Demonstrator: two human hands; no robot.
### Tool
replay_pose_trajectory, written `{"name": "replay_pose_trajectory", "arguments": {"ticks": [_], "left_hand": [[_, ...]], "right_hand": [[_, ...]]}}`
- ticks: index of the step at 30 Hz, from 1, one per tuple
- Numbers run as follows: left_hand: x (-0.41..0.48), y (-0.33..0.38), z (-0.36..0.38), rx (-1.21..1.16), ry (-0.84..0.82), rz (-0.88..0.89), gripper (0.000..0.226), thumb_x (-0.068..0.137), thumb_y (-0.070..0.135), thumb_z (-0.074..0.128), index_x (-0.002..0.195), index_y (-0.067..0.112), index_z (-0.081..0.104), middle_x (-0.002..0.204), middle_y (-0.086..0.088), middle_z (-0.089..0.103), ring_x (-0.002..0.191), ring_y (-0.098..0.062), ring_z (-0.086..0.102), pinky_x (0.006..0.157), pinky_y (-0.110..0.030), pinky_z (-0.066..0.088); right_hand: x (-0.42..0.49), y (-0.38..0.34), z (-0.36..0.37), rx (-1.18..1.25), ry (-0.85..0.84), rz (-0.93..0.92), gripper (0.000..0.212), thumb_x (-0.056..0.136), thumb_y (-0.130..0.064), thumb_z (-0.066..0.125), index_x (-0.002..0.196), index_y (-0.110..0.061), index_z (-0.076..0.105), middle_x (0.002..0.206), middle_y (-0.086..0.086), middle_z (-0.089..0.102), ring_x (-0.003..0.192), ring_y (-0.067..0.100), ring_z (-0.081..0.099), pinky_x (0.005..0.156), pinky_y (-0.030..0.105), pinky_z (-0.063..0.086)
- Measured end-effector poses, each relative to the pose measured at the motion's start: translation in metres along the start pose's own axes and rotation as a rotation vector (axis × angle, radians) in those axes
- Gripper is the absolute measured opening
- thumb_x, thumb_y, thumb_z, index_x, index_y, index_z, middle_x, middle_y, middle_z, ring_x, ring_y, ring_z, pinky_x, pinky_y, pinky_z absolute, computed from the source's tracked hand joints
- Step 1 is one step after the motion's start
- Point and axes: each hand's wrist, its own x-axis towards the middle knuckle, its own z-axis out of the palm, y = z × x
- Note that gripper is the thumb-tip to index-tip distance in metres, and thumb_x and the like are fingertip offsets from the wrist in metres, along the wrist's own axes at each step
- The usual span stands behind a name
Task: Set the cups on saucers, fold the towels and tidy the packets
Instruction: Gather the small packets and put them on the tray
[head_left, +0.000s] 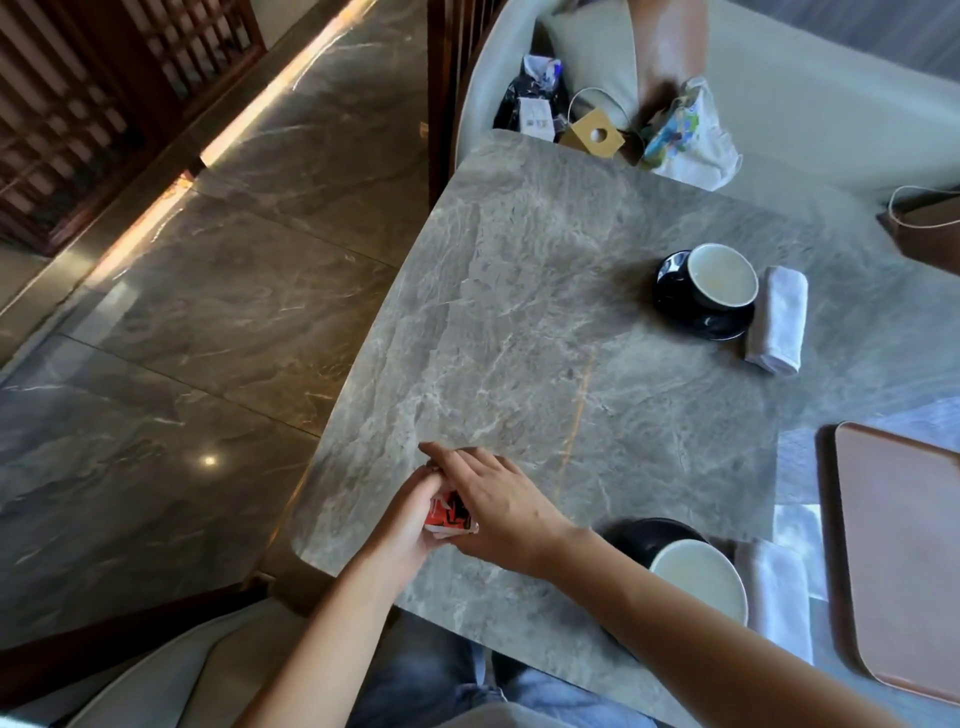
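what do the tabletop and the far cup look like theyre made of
Tabletop: looks like polished grey marble or a stone-look slab, with pale veins and soft sheen. Far cup: seems glazed ceramic, glossy dark outside, pale inside, on a matching dark saucer.

Cups: 2 – dark cup with pale inside (722, 278) right of centre, second one (698, 579) lower right
Saucers: 2 – glossy black round saucer (696, 306) under the upper cup, second one (641, 535) under the lower cup
Towels: 2 – white folded cloth towel (777, 319) right of the upper cup, second one (776, 597) right of the lower cup
Packets: red, black and white packets (451, 514) between the hands, lower centre; count unclear
Trays: 1 – pinkish-brown flat tray (904, 545), right edge
Hands: 2 – left hand (410, 525), right hand (493, 504)
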Motion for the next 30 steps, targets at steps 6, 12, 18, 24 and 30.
{"name": "replay_pose_trajectory", "arguments": {"ticks": [6,12,18,24,30], "left_hand": [[0.003,0.000,0.009,0.017,0.145,-0.056,0.023,0.091,0.022,0.045,0.092,0.015,0.067,0.093,-0.011,0.072,0.093,-0.026,0.067,0.070,-0.036,0.055],[0.008,-0.002,0.026,0.065,0.186,-0.040,0.031,0.083,0.012,0.044,0.109,0.006,0.059,0.094,-0.016,0.063,0.086,-0.028,0.060,0.079,-0.039,0.047],[0.004,-0.022,0.074,0.280,0.231,0.114,0.017,0.089,0.018,0.046,0.105,0.011,0.046,0.097,-0.010,0.063,0.087,-0.019,0.063,0.064,-0.031,0.052],[0.006,-0.035,0.116,0.306,0.174,0.035,0.015,0.091,0.018,0.046,0.105,0.014,0.043,0.103,-0.014,0.062,0.096,-0.025,0.062,0.082,-0.045,0.052],[0.007,-0.049,0.184,0.268,0.082,0.040,0.023,0.087,0.006,0.047,0.110,0.012,0.046,0.093,-0.011,0.062,0.080,-0.020,0.061,0.064,-0.033,0.050]], "right_hand": [[-0.004,0.007,-0.003,0.172,-0.048,0.022,0.105,0.071,-0.040,0.076,0.150,-0.023,0.008,0.146,-0.003,0.036,0.135,0.013,0.026,0.112,0.031,0.027],[-0.018,0.008,-0.007,1.174,0.281,0.528,0.067,0.089,-0.062,0.034,0.146,-0.029,0.027,0.152,-0.011,0.031,0.139,0.004,0.026,0.119,0.038,0.020],[-0.029,0.014,0.004,1.547,0.350,0.733,0.051,0.095,-0.059,0.025,0.132,-0.033,0.048,0.128,-0.016,0.049,0.115,0.004,0.053,0.104,0.037,0.043],[-0.067,0.042,-0.008,1.643,0.460,0.746,0.040,0.097,-0.056,0.028,0.118,-0.034,0.054,0.121,-0.013,0.058,0.107,0.004,0.059,0.076,0.025,0.053],[-0.132,0.094,-0.039,1.693,0.597,0.806,0.046,0.098,-0.051,0.032,0.119,-0.018,0.055,0.116,0.005,0.064,0.108,0.019,0.062,0.086,0.033,0.052]]}}
